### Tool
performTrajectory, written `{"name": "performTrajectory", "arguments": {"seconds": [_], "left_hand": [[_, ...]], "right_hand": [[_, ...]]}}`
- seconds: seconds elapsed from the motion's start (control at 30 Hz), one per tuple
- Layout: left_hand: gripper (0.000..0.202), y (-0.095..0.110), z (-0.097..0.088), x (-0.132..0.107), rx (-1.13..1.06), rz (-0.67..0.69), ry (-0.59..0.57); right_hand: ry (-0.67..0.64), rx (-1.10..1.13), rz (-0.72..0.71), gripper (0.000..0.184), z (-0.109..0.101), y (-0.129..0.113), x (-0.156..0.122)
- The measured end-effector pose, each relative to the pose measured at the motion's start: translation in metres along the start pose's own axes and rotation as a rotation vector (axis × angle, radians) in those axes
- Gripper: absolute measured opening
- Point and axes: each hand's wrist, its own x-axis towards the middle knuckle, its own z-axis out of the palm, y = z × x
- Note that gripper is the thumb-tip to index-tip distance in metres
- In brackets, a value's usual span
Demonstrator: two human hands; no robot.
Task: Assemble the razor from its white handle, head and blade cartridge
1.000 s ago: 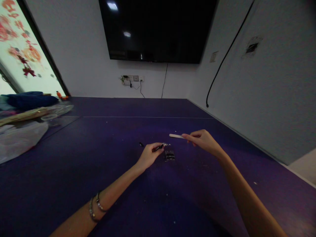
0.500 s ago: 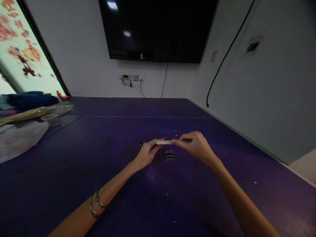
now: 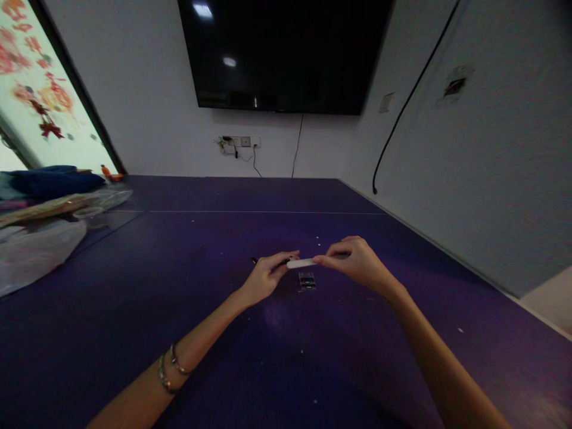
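Observation:
My right hand is closed in a pinch on a slim white strip, which points left and dips slightly toward its free end. That end lies right at the fingertips of my left hand; whether they touch it I cannot tell. The left fingers are closed round a thin dark object, whose black end sticks out on the far left side; its kind is hidden by the fingers. Just below the strip, a small dark piece with clear edges lies on the purple surface.
White specks dot the surface. At the left lie a blue cloth bundle, a crumpled translucent plastic bag and a small orange object. A black television hangs on the back wall, and a black cable runs down the right wall.
The white strip has tilted, and its left end has come down and a little to the right, away from between my left fingertips. Both hands stay almost in place.

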Motion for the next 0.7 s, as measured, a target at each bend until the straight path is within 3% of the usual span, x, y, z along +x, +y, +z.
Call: {"name": "performTrajectory", "arguments": {"seconds": [0.17, 0.43, 0.7], "left_hand": [[0.027, 0.001, 0.002, 0.001, -0.026, -0.050, 0.019], [0.028, -0.003, 0.000, -0.002, 0.110, 0.072, -0.049], [0.020, 0.002, -0.003, 0.002, 0.053, 0.048, 0.050]], "right_hand": [[0.020, -0.017, 0.033, 0.042, -0.013, 0.012, -0.002], [-0.017, 0.041, 0.005, 0.043, 0.000, 0.001, -0.001], [-0.089, 0.214, 0.133, 0.041, -0.007, 0.023, 0.001]]}}
